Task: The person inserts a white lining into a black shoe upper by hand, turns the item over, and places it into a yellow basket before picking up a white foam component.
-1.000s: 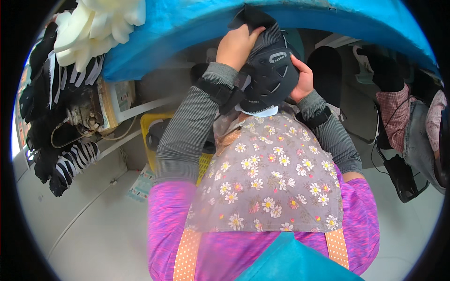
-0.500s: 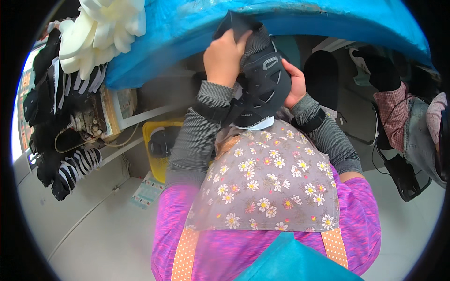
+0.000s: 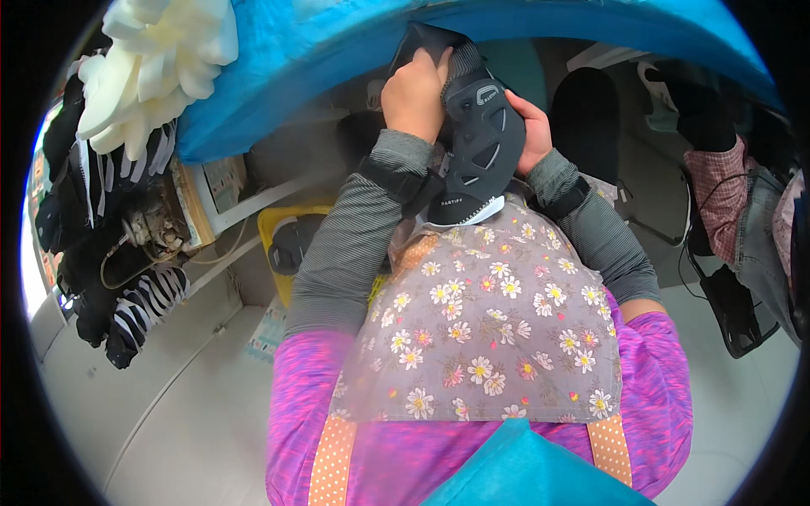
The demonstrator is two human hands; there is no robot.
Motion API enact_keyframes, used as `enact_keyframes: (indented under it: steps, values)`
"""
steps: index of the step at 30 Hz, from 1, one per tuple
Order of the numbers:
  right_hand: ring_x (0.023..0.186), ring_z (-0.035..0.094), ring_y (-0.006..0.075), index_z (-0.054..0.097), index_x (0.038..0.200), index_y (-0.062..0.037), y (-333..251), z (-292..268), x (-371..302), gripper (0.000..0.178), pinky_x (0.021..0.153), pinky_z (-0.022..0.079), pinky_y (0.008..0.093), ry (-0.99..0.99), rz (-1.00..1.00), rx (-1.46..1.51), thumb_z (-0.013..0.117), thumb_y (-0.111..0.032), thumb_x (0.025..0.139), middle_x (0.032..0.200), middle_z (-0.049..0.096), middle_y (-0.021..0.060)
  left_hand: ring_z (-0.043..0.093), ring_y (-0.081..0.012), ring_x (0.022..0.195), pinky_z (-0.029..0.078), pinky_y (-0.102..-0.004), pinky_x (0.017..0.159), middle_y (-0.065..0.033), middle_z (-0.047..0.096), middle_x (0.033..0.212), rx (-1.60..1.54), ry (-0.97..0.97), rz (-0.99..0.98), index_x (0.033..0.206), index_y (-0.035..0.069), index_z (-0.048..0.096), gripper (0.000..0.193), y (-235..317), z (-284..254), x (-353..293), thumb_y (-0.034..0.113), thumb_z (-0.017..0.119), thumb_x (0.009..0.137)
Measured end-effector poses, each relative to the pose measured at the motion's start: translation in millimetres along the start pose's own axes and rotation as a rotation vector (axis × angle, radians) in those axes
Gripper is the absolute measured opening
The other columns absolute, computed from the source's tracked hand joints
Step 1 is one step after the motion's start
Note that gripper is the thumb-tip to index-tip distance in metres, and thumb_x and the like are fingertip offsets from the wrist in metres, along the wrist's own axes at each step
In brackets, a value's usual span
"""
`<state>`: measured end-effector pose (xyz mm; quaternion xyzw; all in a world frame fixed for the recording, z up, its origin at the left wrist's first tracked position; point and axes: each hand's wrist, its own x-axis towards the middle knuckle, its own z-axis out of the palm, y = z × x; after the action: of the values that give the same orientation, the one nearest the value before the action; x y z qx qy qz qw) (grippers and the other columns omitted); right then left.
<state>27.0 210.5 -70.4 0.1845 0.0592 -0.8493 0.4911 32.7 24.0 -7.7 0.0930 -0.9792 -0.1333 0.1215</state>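
Observation:
A black shoe upper (image 3: 483,143) with grey trim and cut-out shapes is held up in front of my lap, its white-edged end against the flowered apron (image 3: 489,320). My left hand (image 3: 413,99) is closed on the dark collar end at the top, with the fingertips partly tucked into the lining. Along the right side, my right hand (image 3: 531,135) grips the upper's edge. Its thumb lies near the rim, and its other fingers are hidden behind the piece.
A blue-covered table edge (image 3: 329,80) curves across the top. Cream foam-like pieces (image 3: 160,67) sit at upper left, above black pieces with white strips (image 3: 152,304). A yellow basket (image 3: 272,253) holds a black piece. At right are another person's checked garment (image 3: 715,198) and a black pedal-like frame (image 3: 736,312).
The shoe upper has turned slightly, and its patterned side shows more fully. My left hand has shifted a little right and down at the collar; my right hand keeps its grip.

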Motion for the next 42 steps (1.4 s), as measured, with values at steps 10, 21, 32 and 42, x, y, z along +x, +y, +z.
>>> enact_keyframes:
  steps: [10, 21, 32, 42]
  values:
    - [0.109, 0.064, 0.0314, 0.058, 0.125, 0.0004, 0, 3, 0, 0.041, 0.100, 0.049, 0.0457, -0.043, -0.008, 0.025, 0.046, -0.029, 0.099, 0.122, 0.065, 0.0177, 0.066, -0.0409, 0.068, 0.053, -0.0482, 0.060, -0.0210, 0.066, 0.069, -0.017, 0.013, -0.086, 0.076, 0.005, 0.062, 0.044, 5, -11, 10, 0.046, 0.059, 0.093]
    - [0.107, 0.065, 0.0309, 0.060, 0.123, 0.0001, 1, -10, 3, 0.040, 0.099, 0.050, 0.0451, -0.029, 0.019, 0.051, 0.047, -0.029, 0.098, 0.120, 0.066, 0.0177, 0.067, -0.0381, 0.067, 0.053, -0.0453, 0.060, -0.0198, 0.065, 0.067, 0.029, -0.018, -0.078, 0.077, 0.004, 0.061, 0.041, 10, -14, 3, 0.042, 0.059, 0.094]
    - [0.104, 0.066, 0.0299, 0.061, 0.121, 0.0004, -3, -10, 4, 0.039, 0.098, 0.051, 0.0442, 0.026, 0.028, 0.018, 0.048, -0.028, 0.097, 0.118, 0.067, 0.0174, 0.065, -0.0420, 0.068, 0.052, -0.0477, 0.059, -0.0242, 0.064, 0.068, -0.117, 0.037, -0.029, 0.076, 0.000, 0.059, 0.048, -7, 21, 3, 0.044, 0.058, 0.095]
    - [0.107, 0.065, 0.0313, 0.059, 0.124, 0.0008, 4, 2, -5, 0.041, 0.099, 0.050, 0.0460, -0.012, -0.002, 0.039, 0.046, -0.028, 0.099, 0.120, 0.065, 0.0182, 0.065, -0.0428, 0.070, 0.053, -0.0477, 0.061, -0.0229, 0.066, 0.070, -0.083, 0.001, -0.130, 0.078, 0.002, 0.065, 0.049, 14, -22, 11, 0.048, 0.059, 0.092]
